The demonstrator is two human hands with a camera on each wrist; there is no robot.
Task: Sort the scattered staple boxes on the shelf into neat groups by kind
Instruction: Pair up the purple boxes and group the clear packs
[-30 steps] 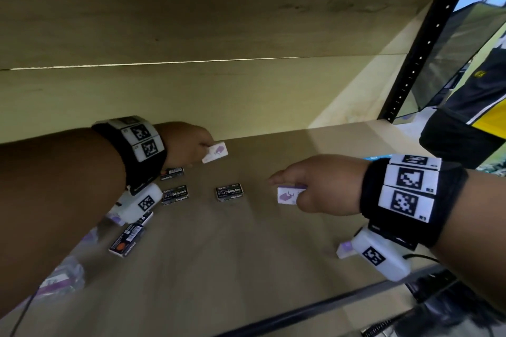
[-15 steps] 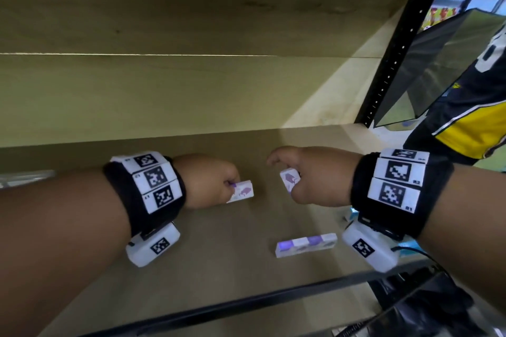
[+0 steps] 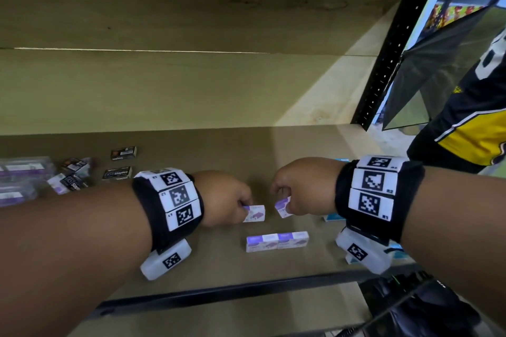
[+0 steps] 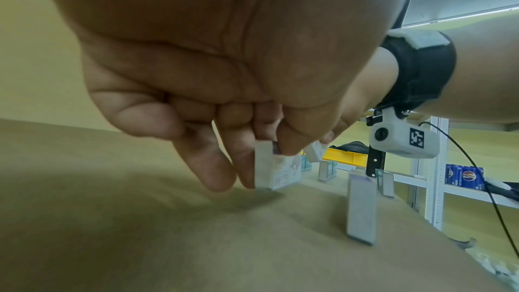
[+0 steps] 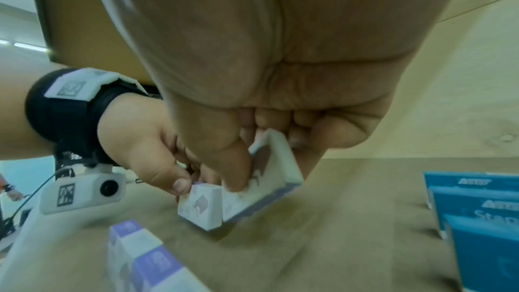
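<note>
My left hand (image 3: 235, 201) pinches a small white-and-purple staple box (image 3: 255, 213) (image 4: 276, 169) and holds it low over the wooden shelf (image 3: 219, 262). Just to its right my right hand (image 3: 290, 194) grips a second white-and-purple box (image 3: 282, 208) (image 5: 264, 177), tilted. The two boxes nearly meet in the right wrist view. In front of them two more white-and-purple boxes (image 3: 277, 241) (image 5: 140, 259) lie side by side in a row. Black staple boxes (image 3: 117, 173) lie scattered at the left.
Clear plastic packs with purple labels (image 3: 19, 178) sit at the far left. Blue staple boxes (image 5: 477, 219) stand to the right, partly hidden behind my right wrist. A black upright post (image 3: 383, 63) bounds the shelf on the right; a black rail (image 3: 219, 295) edges its front.
Both hands have carried their white-and-purple boxes rightward from the black boxes and lowered them close together, just behind the row of two.
</note>
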